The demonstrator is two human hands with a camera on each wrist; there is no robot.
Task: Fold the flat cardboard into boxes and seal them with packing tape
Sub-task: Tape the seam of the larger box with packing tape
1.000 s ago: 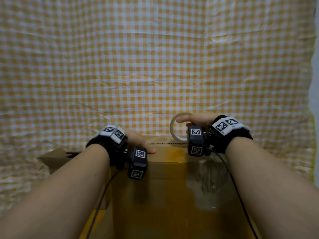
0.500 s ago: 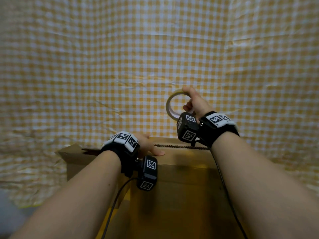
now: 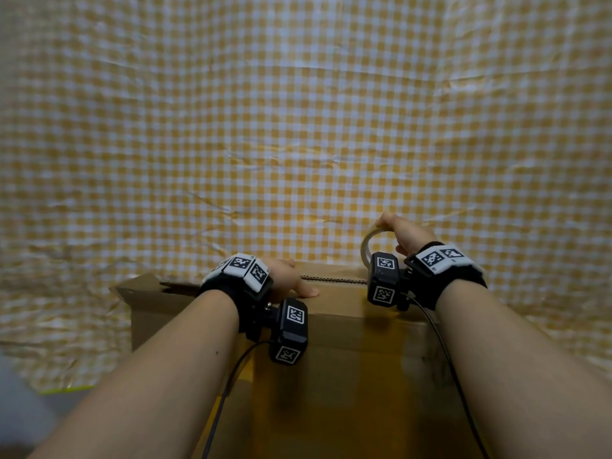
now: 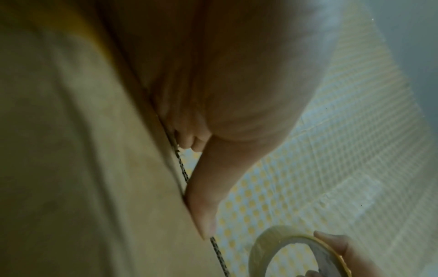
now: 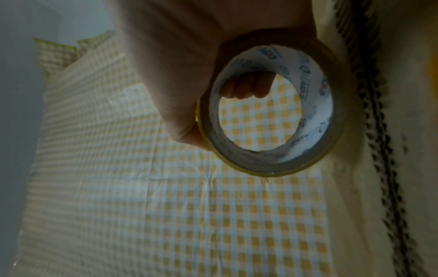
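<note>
Now the cardboard box stands on the yellow checked cloth, at its near edge; the left hand rests on the box top, thumb pressing beside the flap edge, other fingers hidden behind it; the right hand holds the tape roll upright at the far right edge of the box, fingers curled through its core.

The head view looks forward and down over the box. Each wrist view sits close along its hand; both share the tape roll and checked cloth.
</note>
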